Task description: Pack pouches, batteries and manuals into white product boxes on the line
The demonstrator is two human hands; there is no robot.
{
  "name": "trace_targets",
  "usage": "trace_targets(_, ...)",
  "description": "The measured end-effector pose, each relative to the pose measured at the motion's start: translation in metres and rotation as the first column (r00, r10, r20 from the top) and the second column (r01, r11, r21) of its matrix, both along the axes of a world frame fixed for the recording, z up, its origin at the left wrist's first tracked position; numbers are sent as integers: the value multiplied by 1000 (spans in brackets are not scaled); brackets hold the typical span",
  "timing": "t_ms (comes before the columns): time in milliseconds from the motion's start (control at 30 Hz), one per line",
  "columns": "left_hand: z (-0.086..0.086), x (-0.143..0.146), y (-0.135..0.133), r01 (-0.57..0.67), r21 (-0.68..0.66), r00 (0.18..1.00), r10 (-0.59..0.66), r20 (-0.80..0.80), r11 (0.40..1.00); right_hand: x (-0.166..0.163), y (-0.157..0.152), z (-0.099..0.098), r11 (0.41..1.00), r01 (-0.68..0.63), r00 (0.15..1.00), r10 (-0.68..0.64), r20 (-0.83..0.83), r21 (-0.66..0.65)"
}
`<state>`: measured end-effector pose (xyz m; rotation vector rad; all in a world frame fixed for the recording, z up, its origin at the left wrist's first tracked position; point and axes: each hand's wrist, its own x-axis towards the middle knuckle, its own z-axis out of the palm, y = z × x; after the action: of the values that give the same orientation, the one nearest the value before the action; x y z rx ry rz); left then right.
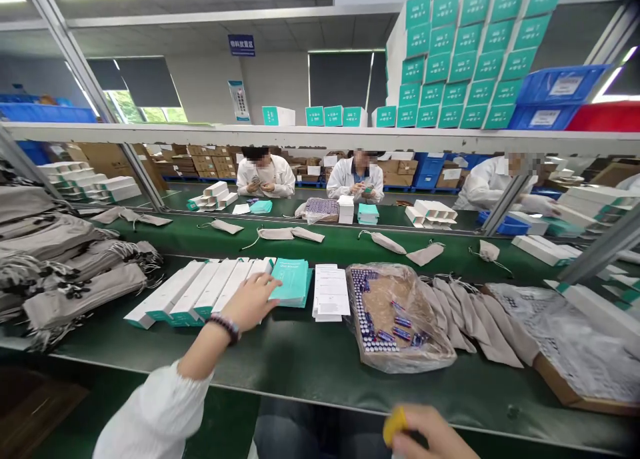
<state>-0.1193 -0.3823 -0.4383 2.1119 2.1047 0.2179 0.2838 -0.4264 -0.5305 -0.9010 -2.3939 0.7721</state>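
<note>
My left hand (253,300) is open, palm down, with its fingers stretched over the right end of a row of white boxes (187,289) with teal ends. Its fingertips reach the left edge of a stack of teal booklets (291,279); I cannot tell whether they touch it. My right hand (430,432) is blurred at the bottom edge, with its fingers curled. A yellow cover or object (395,425) shows at its fingertip, and what it holds is hidden. Printed white sheets (331,292) lie right of the booklets.
A plastic-lined tray of batteries (400,359) sits right of the sheets, beside grey drawstring pouches (493,325). More pouches (85,292) are piled left. Behind runs a green conveyor belt (345,245); a shelf (200,134) crosses above. Several co-workers (355,179) sit opposite.
</note>
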Motion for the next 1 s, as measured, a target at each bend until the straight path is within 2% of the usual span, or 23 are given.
trace_targets(33, -1, -8, 26, -19, -14, 999, 19, -34, 1000, -19, 22, 4, 999, -9, 999, 11, -37, 54)
trace_targets(67, -3, -15, 53, -37, -31, 998, 36, -59, 999, -42, 45, 6, 987, 62, 997, -54, -62, 147)
trace_targets(133, -11, -28, 101, -67, -91, 992, 57, -112, 994, -87, 90, 5, 919, 133, 990, -144, 4, 372)
trace_targets(200, -22, -39, 137, -91, -165, 986, 65, -157, 982, -124, 125, -4, 888, 127, 985, -166, 50, 441)
trace_targets(300, -36, -50, 164, -97, -243, 980, 50, -194, 965, -149, 152, -26, 891, 77, 988, -129, 87, 448)
trace_targets(433, -45, -50, 167, -64, -222, 983, 23, -184, 973, -145, 156, -45, 889, 41, 993, -88, 82, 455)
trace_targets(567, -35, -41, 159, -84, -121, 992, 72, -104, 989, -142, 155, -47, 892, 28, 996, -61, 58, 452)
trace_targets(667, -18, -40, 132, -92, -22, 996, 92, 19, 996, -144, 155, -45, 899, 21, 997, -51, 57, 437)
trace_targets(733, -11, -39, 96, -144, 53, 964, 128, 235, 988, -144, 155, -43, 902, 10, 997, -42, 64, 431)
trace_targets(767, -12, -37, 74, -214, 69, 865, 156, 478, 974, -144, 156, -42, 903, 4, 997, -37, 68, 430)
trace_targets(800, -17, -32, 50, -286, -1, 678, 203, 706, 958, -145, 156, -41, 903, -3, 997, -31, 73, 430)
trace_targets(833, -25, -24, 26, -337, -168, 415, 306, 857, 927, -145, 157, -40, 903, -11, 997, -25, 78, 430)
trace_targets(867, -36, -13, 3, -361, -320, 123, 385, 915, 876, -146, 158, -39, 903, -20, 996, -18, 84, 429)
trace_targets(900, -50, 0, -18, -323, -449, -129, 432, 893, 833, -147, 159, -37, 903, -30, 996, -10, 92, 428)
trace_targets(933, -65, 14, -36, -298, -539, -319, 450, 834, 788, -149, 160, -36, 905, -41, 995, -2, 102, 424)
trace_targets(967, -79, 28, -51, -231, -634, -452, 496, 742, 738, -151, 161, -35, 907, -55, 993, 7, 114, 417)
trace_targets(1000, -91, 42, -62, -139, -711, -531, 553, 641, 690, -153, 161, -34, 911, -67, 992, 16, 128, 407)
